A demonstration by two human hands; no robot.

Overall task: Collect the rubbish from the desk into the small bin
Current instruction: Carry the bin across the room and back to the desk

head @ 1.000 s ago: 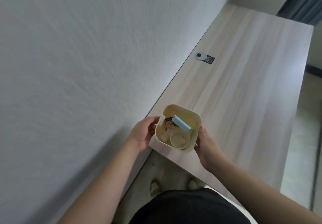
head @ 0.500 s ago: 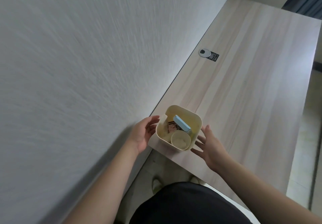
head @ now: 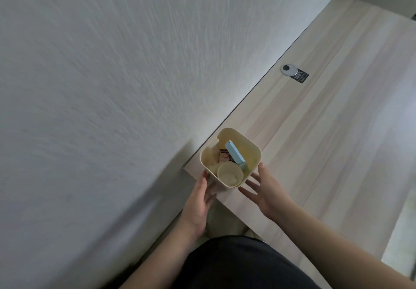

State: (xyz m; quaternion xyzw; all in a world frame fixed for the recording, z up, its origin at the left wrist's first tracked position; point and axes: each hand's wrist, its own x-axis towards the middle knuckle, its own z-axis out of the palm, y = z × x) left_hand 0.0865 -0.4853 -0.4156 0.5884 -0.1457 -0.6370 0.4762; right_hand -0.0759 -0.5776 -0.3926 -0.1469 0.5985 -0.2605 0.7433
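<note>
A small cream bin (head: 253, 152) stands on the near left corner of the light wooden desk (head: 333, 135), close to the wall. Inside it lie a pale blue box (head: 235, 155), a round cream cup (head: 229, 173) and a small pink patterned wrapper (head: 224, 158). My left hand (head: 199, 201) is just below the bin's near left side, fingers apart, fingertips at its wall. My right hand (head: 264, 189) hovers at the bin's near right corner, fingers spread, holding nothing.
A grey textured wall (head: 112, 86) runs along the desk's left edge. A round silver cable grommet (head: 287, 69) with a black sticker (head: 300, 76) beside it sits further along the desk. Floor shows below the desk's near edge and at the far right.
Both hands held the bin a second ago. They have let go and drawn back a little with fingers spread. The bin now stands on the desk corner.
</note>
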